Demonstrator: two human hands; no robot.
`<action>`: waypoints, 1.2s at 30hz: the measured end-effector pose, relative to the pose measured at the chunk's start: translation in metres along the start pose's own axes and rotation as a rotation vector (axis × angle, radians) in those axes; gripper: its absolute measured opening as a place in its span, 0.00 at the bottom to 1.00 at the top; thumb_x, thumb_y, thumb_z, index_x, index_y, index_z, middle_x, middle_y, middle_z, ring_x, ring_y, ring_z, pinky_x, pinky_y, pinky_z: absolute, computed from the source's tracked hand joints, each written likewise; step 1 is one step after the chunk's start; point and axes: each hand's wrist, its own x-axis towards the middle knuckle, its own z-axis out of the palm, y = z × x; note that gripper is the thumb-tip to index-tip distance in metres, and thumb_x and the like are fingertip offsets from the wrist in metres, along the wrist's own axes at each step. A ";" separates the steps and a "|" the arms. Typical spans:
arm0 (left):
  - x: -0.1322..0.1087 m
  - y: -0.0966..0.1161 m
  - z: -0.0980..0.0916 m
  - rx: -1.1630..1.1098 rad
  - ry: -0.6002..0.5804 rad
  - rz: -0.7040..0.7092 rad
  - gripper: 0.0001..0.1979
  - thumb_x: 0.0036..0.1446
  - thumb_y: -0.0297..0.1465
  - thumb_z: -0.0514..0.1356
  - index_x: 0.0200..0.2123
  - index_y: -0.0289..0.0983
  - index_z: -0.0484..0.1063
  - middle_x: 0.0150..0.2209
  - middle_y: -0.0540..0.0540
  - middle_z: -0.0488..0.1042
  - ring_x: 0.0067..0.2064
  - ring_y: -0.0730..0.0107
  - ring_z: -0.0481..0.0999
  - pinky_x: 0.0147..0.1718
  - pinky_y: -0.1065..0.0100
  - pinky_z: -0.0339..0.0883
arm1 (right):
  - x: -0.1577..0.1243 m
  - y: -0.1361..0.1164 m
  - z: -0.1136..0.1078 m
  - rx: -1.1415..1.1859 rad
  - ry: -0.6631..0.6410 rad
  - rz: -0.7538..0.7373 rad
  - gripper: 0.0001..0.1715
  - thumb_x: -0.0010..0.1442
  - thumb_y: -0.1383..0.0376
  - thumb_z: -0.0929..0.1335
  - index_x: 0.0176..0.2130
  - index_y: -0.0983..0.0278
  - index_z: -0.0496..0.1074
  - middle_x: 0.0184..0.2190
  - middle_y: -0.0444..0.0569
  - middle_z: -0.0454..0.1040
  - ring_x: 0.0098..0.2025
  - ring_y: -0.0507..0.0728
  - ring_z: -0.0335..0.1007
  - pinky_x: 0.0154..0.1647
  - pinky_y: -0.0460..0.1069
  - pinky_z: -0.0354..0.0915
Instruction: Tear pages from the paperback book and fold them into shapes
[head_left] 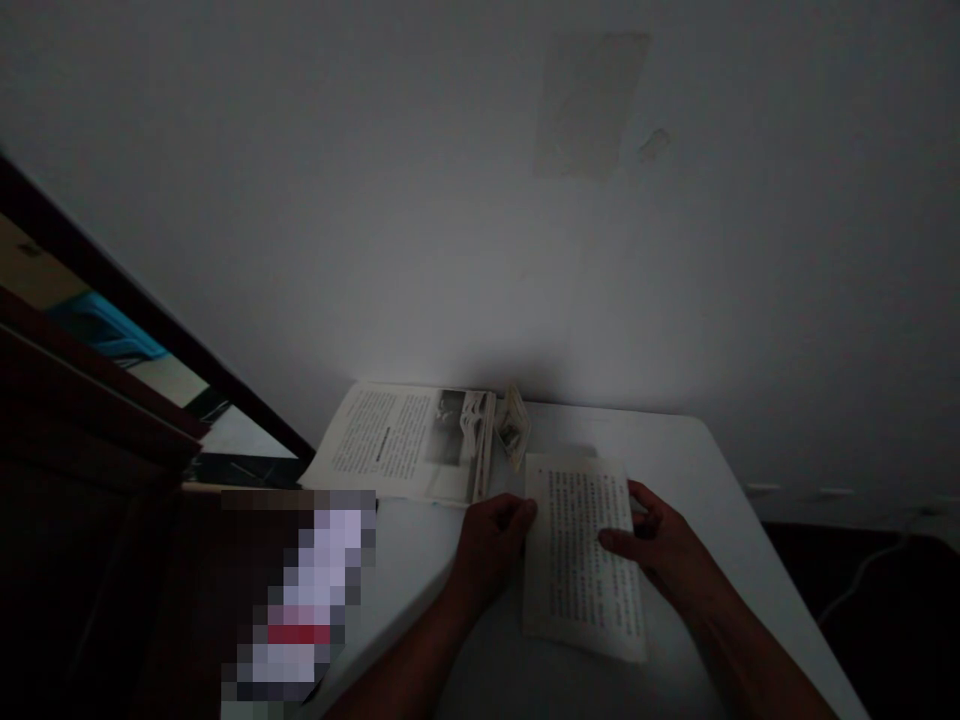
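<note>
Between my hands is a printed page [581, 590], a loose sheet or thin stack covered in columns of text. My left hand [495, 540] pinches its left edge near the top. On the right edge, my right hand [654, 535] grips it with the thumb on the print and the fingers behind. Just beyond the page stands a small folded paper piece [513, 425] with a picture on it. To its left lies an open book [382, 440] with text, a dark photo and some curled, folded pages at its right side.
A white table [660, 440] stands against a grey wall [420, 230] with a patch on it. A blurred-out device [322, 580] is at the table's left edge. Dark wooden furniture [90, 420] and a blue basket [112, 325] are further left. A white cable [862, 575] hangs at right.
</note>
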 end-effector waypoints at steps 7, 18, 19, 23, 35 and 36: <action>0.001 0.000 -0.001 0.069 0.017 0.028 0.18 0.54 0.40 0.56 0.22 0.32 0.70 0.19 0.52 0.64 0.23 0.74 0.63 0.23 0.74 0.54 | 0.001 -0.001 0.002 -0.035 0.014 -0.010 0.36 0.40 0.67 0.76 0.48 0.61 0.63 0.33 0.50 0.79 0.34 0.62 0.76 0.39 0.57 0.68; 0.000 0.000 0.000 0.029 0.010 0.022 0.17 0.54 0.40 0.56 0.22 0.33 0.70 0.19 0.52 0.66 0.23 0.74 0.64 0.23 0.74 0.55 | 0.002 0.002 -0.001 -0.046 0.019 -0.015 0.36 0.39 0.65 0.76 0.48 0.61 0.64 0.32 0.50 0.79 0.33 0.63 0.76 0.39 0.58 0.68; 0.000 0.001 0.000 0.032 0.012 0.023 0.17 0.54 0.40 0.56 0.22 0.33 0.70 0.19 0.52 0.66 0.23 0.74 0.64 0.23 0.74 0.56 | 0.001 0.002 0.000 -0.044 0.018 -0.016 0.36 0.39 0.65 0.76 0.47 0.61 0.64 0.32 0.50 0.79 0.33 0.63 0.76 0.40 0.58 0.68; 0.000 0.003 -0.001 0.065 0.031 0.035 0.17 0.55 0.40 0.56 0.23 0.33 0.72 0.21 0.51 0.69 0.25 0.72 0.67 0.24 0.73 0.58 | 0.000 0.000 0.002 -0.052 0.021 -0.002 0.36 0.39 0.65 0.76 0.47 0.62 0.65 0.32 0.50 0.80 0.34 0.64 0.76 0.40 0.59 0.68; 0.001 0.002 -0.001 0.099 0.064 0.016 0.16 0.55 0.40 0.55 0.27 0.33 0.74 0.24 0.48 0.74 0.27 0.68 0.72 0.26 0.72 0.61 | -0.002 -0.007 -0.004 -0.033 0.077 -0.002 0.36 0.39 0.68 0.76 0.49 0.62 0.67 0.27 0.47 0.80 0.31 0.62 0.76 0.42 0.59 0.66; 0.001 0.002 -0.001 0.101 0.064 0.016 0.16 0.55 0.40 0.55 0.27 0.33 0.74 0.24 0.48 0.74 0.27 0.68 0.72 0.26 0.72 0.61 | -0.002 -0.007 -0.005 -0.047 0.084 0.003 0.36 0.39 0.68 0.76 0.49 0.62 0.67 0.27 0.47 0.80 0.31 0.62 0.76 0.42 0.59 0.66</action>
